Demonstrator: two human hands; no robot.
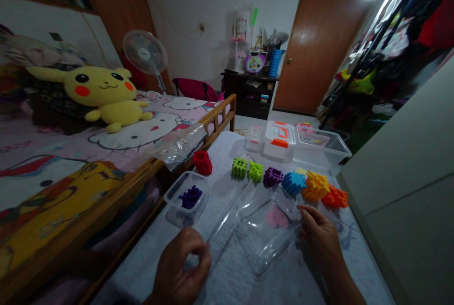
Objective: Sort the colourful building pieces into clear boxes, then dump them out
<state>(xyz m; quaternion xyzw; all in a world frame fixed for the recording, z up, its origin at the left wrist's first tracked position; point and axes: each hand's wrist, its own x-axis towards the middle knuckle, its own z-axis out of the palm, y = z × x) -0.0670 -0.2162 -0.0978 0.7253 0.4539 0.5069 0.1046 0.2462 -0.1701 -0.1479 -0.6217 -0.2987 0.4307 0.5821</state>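
A clear plastic container (266, 248), with a flap-like clear part along its left side, lies low over the table between my hands. My right hand (321, 234) pinches its right corner. At its left edge, my left hand (184, 265) is curled, thumb and forefinger closed on the clear plastic. A pink patch (276, 217) shows through the container; whether it lies inside or beneath I cannot tell. Beyond stand interlocking-block cubes: red (202, 162), green (239, 168), another green (255, 171), purple (273, 177), blue (294, 183), yellow-orange (315, 186) and orange (335, 196).
Left of the container, an open clear tub (170, 196) holds dark purple pieces (190, 196). At the table's far end stand a clear box with orange latches (280, 135) and a larger clear bin (322, 142). A wooden bed rail (156, 168) borders the left; a pale cabinet (400, 168) the right.
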